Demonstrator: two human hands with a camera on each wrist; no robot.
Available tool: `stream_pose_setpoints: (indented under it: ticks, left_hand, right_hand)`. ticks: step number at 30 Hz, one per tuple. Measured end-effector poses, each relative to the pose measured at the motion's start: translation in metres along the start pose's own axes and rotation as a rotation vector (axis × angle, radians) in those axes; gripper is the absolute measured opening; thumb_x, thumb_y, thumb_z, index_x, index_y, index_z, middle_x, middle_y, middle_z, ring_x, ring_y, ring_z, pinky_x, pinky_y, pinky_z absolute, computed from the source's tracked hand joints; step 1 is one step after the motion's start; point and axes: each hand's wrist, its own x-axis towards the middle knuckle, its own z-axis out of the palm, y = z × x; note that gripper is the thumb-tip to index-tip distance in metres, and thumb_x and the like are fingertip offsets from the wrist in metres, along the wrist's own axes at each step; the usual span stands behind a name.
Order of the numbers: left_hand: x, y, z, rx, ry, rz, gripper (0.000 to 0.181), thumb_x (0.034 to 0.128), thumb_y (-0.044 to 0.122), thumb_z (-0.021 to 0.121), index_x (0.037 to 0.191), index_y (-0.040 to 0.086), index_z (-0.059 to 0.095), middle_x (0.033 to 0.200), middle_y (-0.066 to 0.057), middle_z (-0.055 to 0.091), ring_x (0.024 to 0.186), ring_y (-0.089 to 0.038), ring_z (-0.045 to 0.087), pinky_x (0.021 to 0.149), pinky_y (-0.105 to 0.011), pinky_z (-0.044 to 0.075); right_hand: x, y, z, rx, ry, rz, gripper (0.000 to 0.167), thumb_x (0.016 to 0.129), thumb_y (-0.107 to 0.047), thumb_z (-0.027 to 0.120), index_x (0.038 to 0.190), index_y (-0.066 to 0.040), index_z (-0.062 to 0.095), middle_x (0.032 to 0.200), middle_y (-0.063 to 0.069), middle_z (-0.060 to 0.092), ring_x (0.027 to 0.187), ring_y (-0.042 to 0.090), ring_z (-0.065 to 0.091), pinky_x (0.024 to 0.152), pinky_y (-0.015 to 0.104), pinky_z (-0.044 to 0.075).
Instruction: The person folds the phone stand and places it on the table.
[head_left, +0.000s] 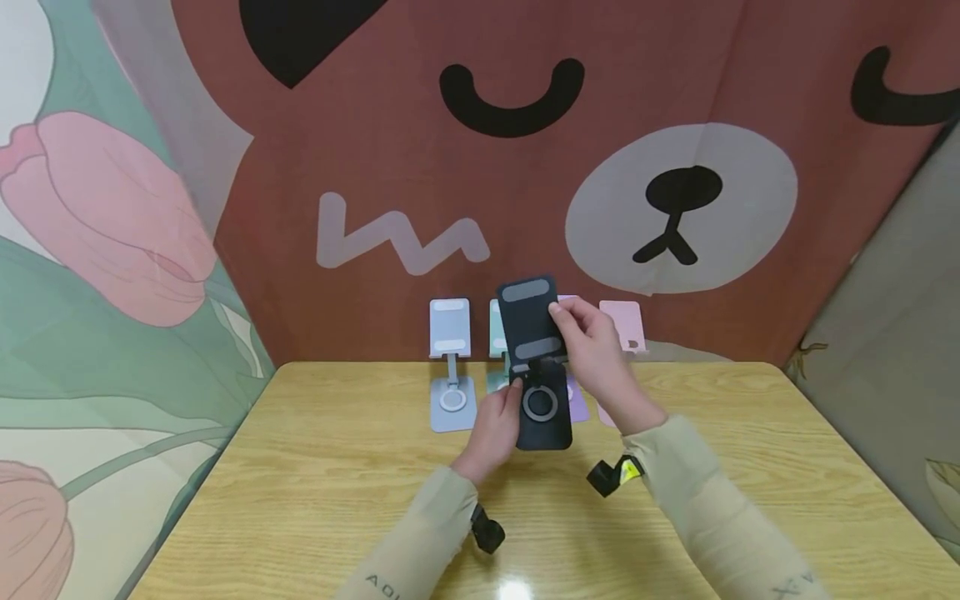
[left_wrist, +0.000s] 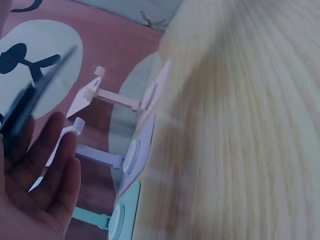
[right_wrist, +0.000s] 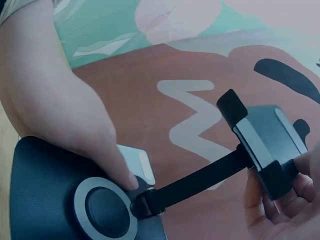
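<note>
Fabric (head_left: 112,217) printed with pink tulips hangs at 9 o'clock of the head view. Next, on the pale wood-grain counter (head_left: 337,475), stands a light-blue phone stand (head_left: 450,327), at 9 o'clock from the black phone stand (head_left: 529,320). The left hand (head_left: 491,429) sits at 7 o'clock of that black stand, its grip holding the base beside the hinge, thumb on the front face. Just behind, a teal phone stand (head_left: 496,317) is partly hidden. The black stand itself is near the centre, held up before the row; its arm runs between a ring-marked base and a cradle bearing two grey pads. Bear-print fabric (head_left: 390,142) fills 12 o'clock. A lilac phone stand (head_left: 578,406) shows part of its base at 4 o'clock from the black one. Between 2 and 3 o'clock, the right hand (head_left: 600,348) has its grip pinching the cradle's edge. Farther along at 2 o'clock, a pink phone stand (head_left: 621,321) shows its cradle, its lower part mostly covered.
</note>
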Motion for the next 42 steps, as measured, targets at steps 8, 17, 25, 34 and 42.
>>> stream_pose_setpoints:
  ticks: [8,17,25,34,42]
  left_hand:
    - [-0.001,0.004,0.006,-0.1,0.109,-0.027,0.051,0.1128,0.034,0.035,0.091,0.003,0.069,0.077,-0.002,0.061,0.069,-0.014,0.054,0.065,-0.033,0.047]
    - [-0.005,0.003,0.013,-0.096,0.111,-0.007,0.049,0.1127,0.034,0.036,0.095,0.004,0.071,0.074,-0.001,0.058,0.069,-0.017,0.052,0.065,-0.033,0.046]
    - [-0.008,0.006,0.016,-0.093,0.173,0.025,0.05,0.1128,0.035,0.035,0.096,0.004,0.071,0.08,-0.002,0.064,0.074,-0.015,0.058,0.069,-0.034,0.049]
    - [-0.008,0.001,0.017,-0.117,0.177,0.012,0.05,0.113,0.036,0.034,0.099,0.004,0.07,0.076,-0.002,0.06,0.07,-0.016,0.056,0.064,-0.033,0.049]
    - [-0.006,-0.001,0.015,-0.127,0.239,0.048,0.045,0.1126,0.024,0.036,0.09,0.004,0.069,0.078,-0.003,0.064,0.072,-0.015,0.06,0.066,-0.031,0.051]
  right_hand:
    - [-0.003,0.003,0.004,0.022,0.009,-0.031,0.037,0.106,-0.041,0.054,0.113,-0.006,0.065,0.103,0.014,0.065,0.09,0.029,0.061,0.077,0.038,0.055]
    - [0.004,0.002,0.006,0.051,-0.008,-0.053,0.05,0.101,-0.054,0.057,0.109,-0.006,0.069,0.096,0.013,0.067,0.084,0.03,0.065,0.068,0.041,0.057]
    - [0.009,0.006,0.007,0.014,0.028,-0.066,0.059,0.102,-0.055,0.055,0.086,0.0,0.072,0.079,0.013,0.068,0.072,0.03,0.065,0.059,0.037,0.053]
    - [0.009,0.006,0.012,0.003,0.015,-0.029,0.063,0.103,-0.056,0.051,0.086,-0.001,0.074,0.077,0.01,0.07,0.07,0.027,0.064,0.058,0.035,0.05]
    - [0.008,0.002,0.019,-0.004,-0.006,-0.012,0.062,0.102,-0.059,0.05,0.087,-0.004,0.075,0.076,0.008,0.07,0.07,0.026,0.064,0.059,0.037,0.048]
